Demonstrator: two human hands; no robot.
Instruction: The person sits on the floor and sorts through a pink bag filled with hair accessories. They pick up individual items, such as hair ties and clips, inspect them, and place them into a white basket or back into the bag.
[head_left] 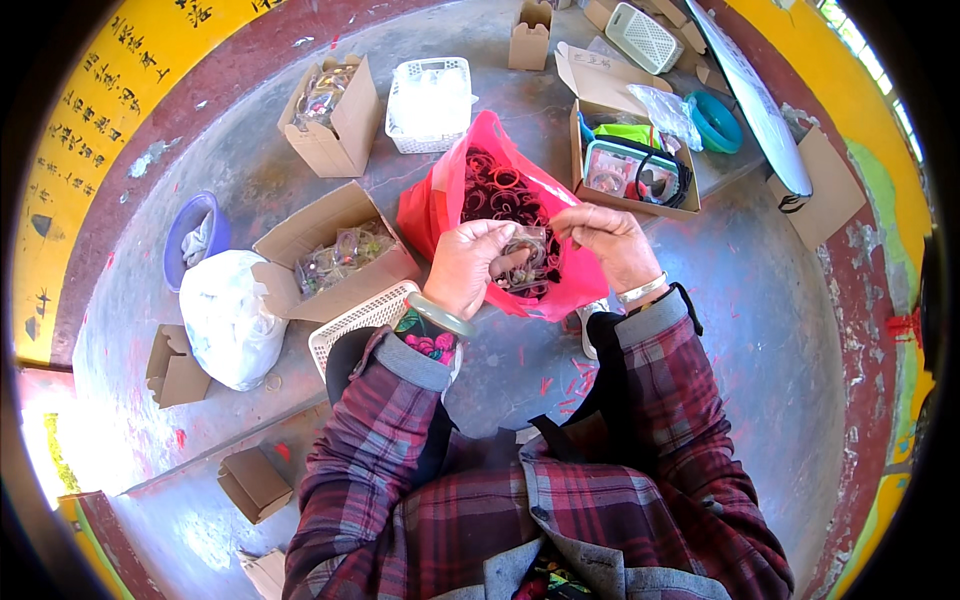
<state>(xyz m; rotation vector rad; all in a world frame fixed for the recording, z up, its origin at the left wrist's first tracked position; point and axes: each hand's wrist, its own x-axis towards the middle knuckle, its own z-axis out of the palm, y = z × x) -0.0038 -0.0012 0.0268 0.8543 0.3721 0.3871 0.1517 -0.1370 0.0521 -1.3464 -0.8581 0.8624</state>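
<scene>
Left hand [468, 265] pinches a clear packet [529, 243] above the red bag [425, 212] of dark bands [483, 178]; right hand [610, 240] adjacent, grip indeterminable. Advisable: steady the packet over the bag, catching drops.

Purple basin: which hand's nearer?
Left. The left hand is to the right of the purple basin, at the left side of the red bag; the right hand is farther right, at the bag's other side.
</scene>
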